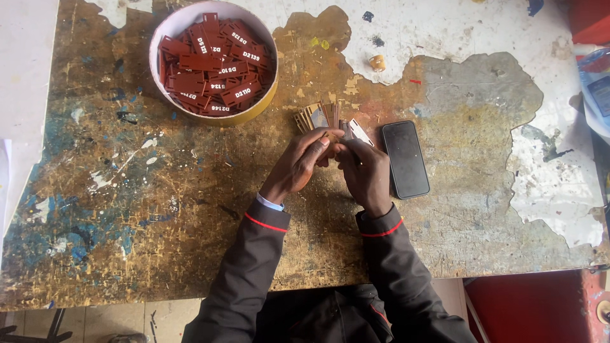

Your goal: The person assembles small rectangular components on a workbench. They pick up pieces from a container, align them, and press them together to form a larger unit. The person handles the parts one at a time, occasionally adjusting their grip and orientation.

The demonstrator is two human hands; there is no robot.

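My left hand (297,166) and my right hand (366,173) meet at the middle of the worn, paint-stained table (159,209). Together they pinch a small flat tag (335,135) between the fingertips. Just beyond the fingers lies a fanned pile of small tan and brown tags (318,115), with a pale one (360,132) sticking out to the right. Both arms wear dark sleeves with a red stripe at the cuff.
A round white-rimmed bowl (166,32) holding several dark red lettered tags stands at the back left. A black phone (405,159) lies face up right of my hands. A small tan cork-like piece (377,62) sits further back. The table's front edge runs near my body.
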